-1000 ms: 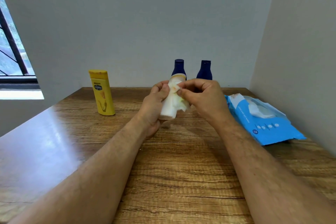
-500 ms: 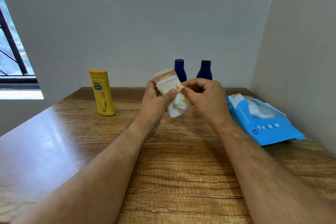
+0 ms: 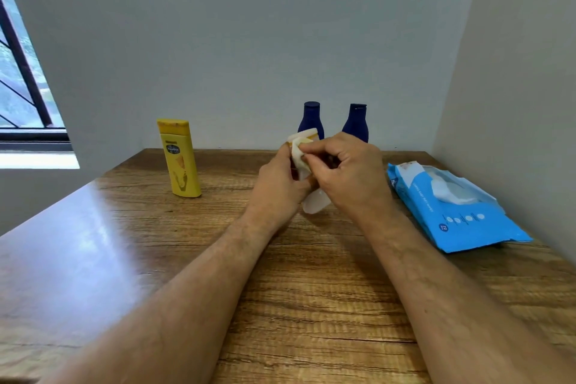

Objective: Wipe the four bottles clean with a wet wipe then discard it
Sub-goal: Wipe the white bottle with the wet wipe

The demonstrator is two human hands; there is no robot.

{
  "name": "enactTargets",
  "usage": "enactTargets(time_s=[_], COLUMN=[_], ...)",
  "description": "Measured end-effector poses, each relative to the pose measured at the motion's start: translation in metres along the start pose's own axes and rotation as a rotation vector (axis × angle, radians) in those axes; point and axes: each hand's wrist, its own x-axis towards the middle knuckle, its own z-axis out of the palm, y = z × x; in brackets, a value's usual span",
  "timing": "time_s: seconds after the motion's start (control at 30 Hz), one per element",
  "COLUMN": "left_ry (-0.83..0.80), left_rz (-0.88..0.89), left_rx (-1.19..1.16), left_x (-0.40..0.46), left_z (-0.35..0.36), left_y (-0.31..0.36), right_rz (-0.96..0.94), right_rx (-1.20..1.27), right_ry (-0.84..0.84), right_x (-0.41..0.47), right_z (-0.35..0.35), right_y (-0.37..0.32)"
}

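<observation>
holding the white bottle up off the wooden table between my 2 hands, i am in the wiping part of the job, not the discarding part. my left hand has its fingers curled round the bottle's side, and my right hand pinches the wet wipe against the bottle near its top, so both grips are closed on something. the bottle leans a little, its pale base showing below my palms and its cap end peeking above my fingers.

judging from how things lie, this is 1 of 4 bottles in hand. the yellow bottle stands upright well to the left, and 2 dark blue bottles stand side by side at the back by the wall, partly hidden behind my hands. i cannot tell from here whether any of those 3 is already wiped. the blue wipe pack lies open on the right, a fresh sheet showing at its mouth. no bin is in view, so the discard is not yet done and i cannot say where it will go.
</observation>
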Motion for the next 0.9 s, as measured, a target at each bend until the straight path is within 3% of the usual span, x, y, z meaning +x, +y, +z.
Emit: enactTargets(time_s=[0.07,0.3,0.67,0.9], left_ry=[0.014,-0.004,0.044,-0.011], left_rz=[0.001,-0.015,0.036,0.023], left_rx=[-0.029,-0.120,0.175,0.017], left_x=[0.000,0.000,0.001,0.000], left_z=[0.001,0.003,0.000,0.002], left_y=[0.003,0.004,0.001,0.005], right_rz=[-0.029,0.182,-0.036,0.230], right_rx=[-0.035,0.048,0.021,0.142], right_ry=[0.016,0.122,-0.042,0.098], right_x=[0.001,0.006,0.000,0.007], right_z=[-0.002,-0.011,-0.002,-0.008], right_y=[0.000,0.014,0.004,0.013])
